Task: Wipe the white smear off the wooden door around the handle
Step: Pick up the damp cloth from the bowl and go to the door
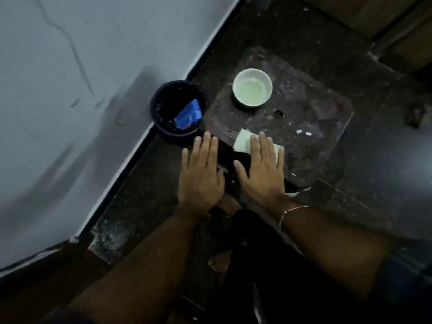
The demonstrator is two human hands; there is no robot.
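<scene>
Cloth (245, 142), white, folded, lies flat; right hand (263, 169) partly covers it.

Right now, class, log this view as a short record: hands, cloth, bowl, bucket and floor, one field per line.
left hand: open, fingers straight, palm down above the floor
right hand: open, flat over the cloth
cloth: white, folded, partly under the right hand
bowl: white, holds pale liquid
bucket: dark, blue packet inside
floor: dark, speckled
door: not in view
</scene>
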